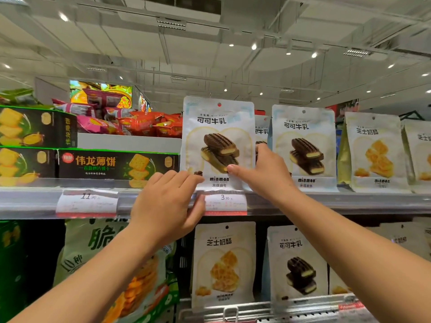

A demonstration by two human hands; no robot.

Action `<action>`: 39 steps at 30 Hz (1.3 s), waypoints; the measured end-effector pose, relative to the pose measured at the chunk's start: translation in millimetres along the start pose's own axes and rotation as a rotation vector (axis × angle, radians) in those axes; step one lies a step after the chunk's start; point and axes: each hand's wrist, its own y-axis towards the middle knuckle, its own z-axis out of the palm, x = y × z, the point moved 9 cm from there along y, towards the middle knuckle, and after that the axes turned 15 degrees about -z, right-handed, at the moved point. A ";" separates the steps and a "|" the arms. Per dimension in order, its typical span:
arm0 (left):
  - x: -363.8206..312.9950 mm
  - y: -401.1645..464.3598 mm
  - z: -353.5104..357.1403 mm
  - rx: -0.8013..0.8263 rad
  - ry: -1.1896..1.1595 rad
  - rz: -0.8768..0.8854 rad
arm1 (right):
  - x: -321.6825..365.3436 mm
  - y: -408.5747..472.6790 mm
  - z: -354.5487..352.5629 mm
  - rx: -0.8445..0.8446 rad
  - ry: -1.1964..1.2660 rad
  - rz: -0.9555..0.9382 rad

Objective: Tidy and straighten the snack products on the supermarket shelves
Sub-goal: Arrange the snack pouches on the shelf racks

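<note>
A: What have the hands got?

B: I've got both on the front cocoa pouch [218, 141], upright at the lip of the top shelf [349, 202]. My left hand [163, 203] curls its fingers against the bottom left corner; my right hand [263, 169] pinches the right edge, thumb across the front, fingers behind. I judge that's to square it face-out and keep it upright.

A: Readable text?

B: Pouch says 可可牛乳, "minmon" below. Price tag [225, 202] under it reads 3.90; the left price tag [87, 202] reads 11.90. Green box [116, 165] reads 伟龙薄饼. Cheese pouch [375, 152] reads 芝士奶酪.

A: Neighbours?

B: A second cocoa pouch [303, 145] stands just beside, upright, facing out. Another sits behind, mostly hidden.
</note>
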 end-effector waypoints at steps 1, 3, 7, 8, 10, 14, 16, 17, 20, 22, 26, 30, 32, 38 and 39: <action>0.3 0.1 -0.4 0.000 -0.001 -0.001 | 0.1 -0.3 -0.5 -0.006 -0.008 -0.001; 0.8 0.3 -0.4 0.004 0.004 0.000 | 2.3 -2.1 -2.3 -0.023 -0.014 -0.016; 1.1 -0.8 -0.9 0.004 0.018 0.005 | 8.4 -15.2 -6.4 -0.072 0.103 -0.090; 1.3 -1.1 -0.8 0.003 0.030 0.005 | 9.0 -22.9 -8.5 -0.088 0.138 -0.105; 1.9 -1.0 -0.2 0.000 0.052 0.002 | 10.5 -42.8 -15.2 -0.114 0.132 -0.171; 1.5 -3.3 1.1 -0.039 0.043 -0.016 | -12.4 -88.7 -21.0 -0.034 -0.007 -0.250; -2.8 -7.2 1.2 -0.073 0.024 -0.006 | -35.9 -108.8 -26.6 0.024 -0.091 -0.232; -7.5 -9.8 1.5 -0.087 0.016 0.010 | -45.7 -117.0 -30.1 0.052 -0.134 -0.235; -33.3 -20.2 11.4 -0.054 0.005 0.092 | -63.8 -133.9 -38.2 0.131 -0.267 -0.296; -51.6 -28.8 22.7 -0.002 0.025 0.128 | -67.8 -138.4 -40.5 0.152 -0.359 -0.358; -64.4 -38.9 39.3 0.023 0.112 0.107 | -69.6 -138.9 -40.0 0.068 -0.360 -0.423; -67.2 -44.3 46.0 -0.014 0.133 0.023 | -71.0 -139.8 -39.6 -0.038 -0.370 -0.486; -69.8 -45.5 48.4 -0.037 0.149 -0.018 | -71.4 -139.4 -40.5 -0.061 -0.378 -0.521; -83.6 -56.0 51.2 -0.045 0.191 -0.193 | -86.5 -128.4 -58.6 -0.119 -0.254 -0.542; -90.6 -62.8 52.0 -0.054 0.174 -0.189 | -90.3 -125.5 -60.6 -0.129 -0.246 -0.542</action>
